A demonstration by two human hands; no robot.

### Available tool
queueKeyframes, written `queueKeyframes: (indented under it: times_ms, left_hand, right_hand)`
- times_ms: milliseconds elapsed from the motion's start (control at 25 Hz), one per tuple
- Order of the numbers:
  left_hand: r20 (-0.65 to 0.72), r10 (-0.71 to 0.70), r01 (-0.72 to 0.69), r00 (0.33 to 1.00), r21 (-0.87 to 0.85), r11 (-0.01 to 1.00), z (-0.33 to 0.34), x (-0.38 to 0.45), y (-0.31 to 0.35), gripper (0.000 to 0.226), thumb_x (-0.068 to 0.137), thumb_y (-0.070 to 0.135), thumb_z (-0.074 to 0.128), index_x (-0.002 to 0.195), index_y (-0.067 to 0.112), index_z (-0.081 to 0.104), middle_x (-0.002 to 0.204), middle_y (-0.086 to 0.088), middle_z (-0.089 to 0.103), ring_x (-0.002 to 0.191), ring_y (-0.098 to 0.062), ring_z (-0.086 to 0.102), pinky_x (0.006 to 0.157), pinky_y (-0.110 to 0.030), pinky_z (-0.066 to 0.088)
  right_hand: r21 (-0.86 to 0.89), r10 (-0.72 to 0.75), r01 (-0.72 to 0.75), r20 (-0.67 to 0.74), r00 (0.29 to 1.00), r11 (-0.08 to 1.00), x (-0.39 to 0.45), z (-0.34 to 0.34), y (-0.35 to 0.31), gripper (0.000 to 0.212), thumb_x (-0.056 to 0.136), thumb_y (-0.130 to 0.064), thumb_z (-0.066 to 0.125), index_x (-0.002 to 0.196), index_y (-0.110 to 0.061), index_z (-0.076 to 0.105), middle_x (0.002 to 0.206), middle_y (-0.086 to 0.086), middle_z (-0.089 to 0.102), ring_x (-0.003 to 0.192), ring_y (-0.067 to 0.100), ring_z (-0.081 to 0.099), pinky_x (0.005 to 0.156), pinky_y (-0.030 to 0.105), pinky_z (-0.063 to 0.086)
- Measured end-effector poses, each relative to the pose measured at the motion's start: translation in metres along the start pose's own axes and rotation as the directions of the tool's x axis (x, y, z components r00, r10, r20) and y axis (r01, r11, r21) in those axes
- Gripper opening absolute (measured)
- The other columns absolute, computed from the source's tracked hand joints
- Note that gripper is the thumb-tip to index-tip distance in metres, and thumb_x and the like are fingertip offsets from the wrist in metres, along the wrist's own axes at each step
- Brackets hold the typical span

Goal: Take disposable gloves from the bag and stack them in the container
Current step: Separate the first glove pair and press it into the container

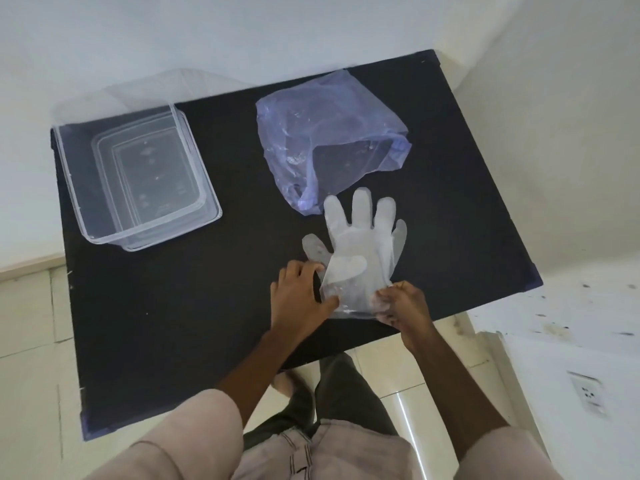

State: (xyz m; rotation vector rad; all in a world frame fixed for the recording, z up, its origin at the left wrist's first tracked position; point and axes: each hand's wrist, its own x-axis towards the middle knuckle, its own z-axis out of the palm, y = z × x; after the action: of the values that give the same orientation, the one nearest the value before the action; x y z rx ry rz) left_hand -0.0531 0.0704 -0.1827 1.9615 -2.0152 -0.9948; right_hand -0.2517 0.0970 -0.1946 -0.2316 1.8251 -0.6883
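Thin clear disposable gloves [360, 244] lie flat on the black table [207, 306], fingers pointing away from me, layered one over another. My left hand [301, 299] pinches the left side of their cuff. My right hand [401, 306] grips the cuff's right corner. A crumpled bluish plastic bag [322, 133] rests just beyond the gloves, its mouth facing them. The clear rectangular container [138, 174] stands at the table's far left with nothing inside that I can make out.
The table's near edge runs just below my hands, with tiled floor [433, 368] and my legs beneath. White walls border the far and right sides. A wall socket [588, 393] is low on the right.
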Motion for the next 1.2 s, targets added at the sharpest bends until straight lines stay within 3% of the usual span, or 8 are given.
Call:
queueKeyframes:
  times_ms: [320,560,640,760,880,960,1080,1200]
  left_hand:
    - [-0.05,-0.106,0.102,0.993,-0.07,0.992,0.008,0.015,0.005,0.027,0.082,0.034,0.071,0.106,0.023,0.063,0.107,-0.001,0.058,0.087,-0.016,0.059,0.07,-0.03,0.053]
    - [-0.084,-0.201,0.18,0.976,-0.21,0.961,0.005,0.024,0.008,0.015,0.09,0.026,0.061,0.091,0.015,0.072,0.091,0.0,0.066,0.073,-0.012,0.059,0.058,-0.017,0.041]
    - [0.0,-0.327,0.296,0.945,-0.423,0.856,0.0,0.026,0.013,0.014,0.088,0.024,0.061,0.084,0.017,0.072,0.083,0.001,0.07,0.072,-0.013,0.064,0.061,-0.023,0.048]
    - [0.209,-0.496,0.498,0.843,-0.653,0.57,-0.008,0.028,0.024,0.017,0.087,0.021,0.06,0.072,0.018,0.068,0.075,-0.002,0.069,0.065,-0.015,0.062,0.055,-0.027,0.046]
    - [0.337,-0.543,0.586,0.769,-0.711,0.388,-0.013,0.031,0.028,0.012,0.087,0.022,0.059,0.079,0.015,0.065,0.078,-0.004,0.067,0.067,-0.017,0.06,0.059,-0.03,0.048]
    - [0.256,-0.546,0.512,0.797,-0.767,0.387,-0.008,0.025,0.03,0.011,0.09,0.026,0.056,0.088,0.015,0.06,0.088,-0.004,0.065,0.075,-0.018,0.06,0.064,-0.032,0.048]
    - [-0.269,-0.14,0.027,0.953,-0.384,0.923,0.017,-0.014,0.024,0.02,0.092,0.026,0.056,0.108,0.015,0.054,0.109,-0.006,0.06,0.094,-0.017,0.058,0.081,-0.03,0.046]
    - [-0.077,0.375,-0.358,0.924,0.169,0.918,0.05,-0.051,0.001,0.049,0.09,0.032,0.055,0.135,0.015,0.042,0.137,-0.011,0.057,0.124,-0.026,0.055,0.105,-0.042,0.039]
  right_hand:
    - [-0.345,-0.252,0.197,-0.124,0.96,0.918,-0.007,-0.004,-0.002,0.029,0.079,-0.022,0.073,0.097,-0.013,0.051,0.101,0.01,0.059,0.088,0.023,0.06,0.064,0.028,0.052]
    - [-0.587,-0.665,0.503,-0.083,0.742,0.634,-0.017,-0.003,-0.013,0.041,0.079,-0.033,0.074,0.107,-0.012,0.053,0.111,0.012,0.058,0.098,0.022,0.054,0.086,0.04,0.054]
    - [-0.591,-0.712,0.622,0.112,0.693,0.513,-0.026,0.006,-0.01,0.052,0.075,-0.049,0.072,0.111,-0.017,0.053,0.117,0.01,0.058,0.102,0.019,0.052,0.087,0.036,0.05]
    - [-0.742,-0.737,0.656,0.366,0.569,0.137,-0.031,0.023,0.006,0.075,0.062,-0.07,0.067,0.116,-0.019,0.054,0.12,0.009,0.061,0.108,0.027,0.055,0.09,0.044,0.049]
    - [-0.811,-0.727,0.584,0.39,0.565,0.018,-0.029,0.031,0.016,0.056,0.07,-0.053,0.072,0.111,-0.017,0.061,0.113,0.011,0.065,0.106,0.031,0.06,0.09,0.049,0.05]
    - [-0.799,-0.758,0.599,0.352,0.548,0.062,-0.024,0.03,0.016,0.03,0.078,-0.031,0.074,0.1,-0.013,0.067,0.102,0.011,0.069,0.095,0.032,0.064,0.084,0.047,0.051]
    - [-0.76,-0.747,0.614,0.278,0.604,0.214,-0.02,0.027,0.001,0.013,0.086,-0.022,0.067,0.095,-0.013,0.067,0.091,0.009,0.072,0.082,0.028,0.068,0.076,0.04,0.055]
    - [-0.76,-0.734,0.591,0.233,0.638,0.272,-0.012,0.024,-0.028,0.009,0.092,-0.02,0.06,0.096,-0.014,0.065,0.092,0.01,0.073,0.082,0.027,0.07,0.077,0.038,0.057]
